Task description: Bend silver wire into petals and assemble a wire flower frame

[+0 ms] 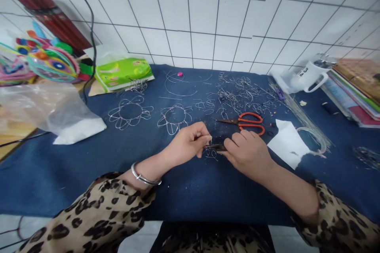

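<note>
My left hand (188,143) is closed in a pinch on a thin piece of silver wire (210,147) just above the blue cloth (89,166). My right hand (247,151) is closed around small dark pliers (216,147), whose tip meets the wire between the two hands. Two finished wire flowers (130,112) (174,118) lie flat beyond my left hand. Orange-handled scissors (248,122) lie just past my right hand. A silver bangle sits on my left wrist.
Several loose bent wire pieces (237,95) are scattered at the back. A white paper scrap (287,142) and a bundle of straight wires (305,120) lie to the right, with a white mug (311,75) and books (356,91). Left: a plastic bag (50,108), a green tissue pack (123,73).
</note>
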`<control>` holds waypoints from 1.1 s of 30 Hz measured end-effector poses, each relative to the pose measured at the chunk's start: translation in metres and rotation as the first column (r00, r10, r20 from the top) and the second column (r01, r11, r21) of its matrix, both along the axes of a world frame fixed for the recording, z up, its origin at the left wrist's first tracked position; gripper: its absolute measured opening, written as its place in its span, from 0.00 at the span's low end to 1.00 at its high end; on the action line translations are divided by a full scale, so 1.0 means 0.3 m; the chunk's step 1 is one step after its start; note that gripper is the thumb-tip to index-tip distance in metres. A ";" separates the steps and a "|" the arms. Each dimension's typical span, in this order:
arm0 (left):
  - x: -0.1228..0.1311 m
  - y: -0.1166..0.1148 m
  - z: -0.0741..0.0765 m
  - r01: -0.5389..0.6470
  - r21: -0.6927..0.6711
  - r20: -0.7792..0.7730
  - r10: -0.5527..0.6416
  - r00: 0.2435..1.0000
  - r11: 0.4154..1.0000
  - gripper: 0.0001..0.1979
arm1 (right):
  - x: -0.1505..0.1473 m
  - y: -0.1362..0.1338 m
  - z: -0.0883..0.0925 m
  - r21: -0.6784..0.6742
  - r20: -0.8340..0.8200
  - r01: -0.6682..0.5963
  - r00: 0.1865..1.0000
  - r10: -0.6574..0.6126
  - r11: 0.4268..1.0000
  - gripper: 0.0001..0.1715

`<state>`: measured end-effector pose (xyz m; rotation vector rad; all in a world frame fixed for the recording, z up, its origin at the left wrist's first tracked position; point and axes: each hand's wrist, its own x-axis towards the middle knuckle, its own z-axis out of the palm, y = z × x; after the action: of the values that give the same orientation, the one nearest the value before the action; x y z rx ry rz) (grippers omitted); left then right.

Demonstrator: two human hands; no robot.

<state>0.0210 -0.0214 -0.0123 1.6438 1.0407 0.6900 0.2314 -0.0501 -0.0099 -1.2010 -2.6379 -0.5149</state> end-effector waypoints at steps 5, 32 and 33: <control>0.005 -0.008 -0.003 -0.074 0.060 0.038 0.071 0.997 0.996 0.07 | -0.003 -0.005 -0.005 0.007 -0.042 0.046 0.998 -0.046 0.999 0.18; 0.004 -0.059 -0.012 -0.149 0.488 -0.009 0.176 0.984 0.860 0.05 | -0.022 -0.003 -0.040 -0.460 -0.283 0.011 0.946 -0.158 0.888 0.20; 0.004 -0.057 -0.010 -0.148 0.480 -0.010 0.174 0.985 0.865 0.05 | -0.022 -0.003 -0.040 -0.454 -0.278 0.013 0.948 -0.156 0.891 0.21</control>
<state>0.0223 -0.0386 -0.0154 2.0194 1.1137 1.0888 0.2248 -0.0509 -0.0219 -1.3889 -2.5027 0.2794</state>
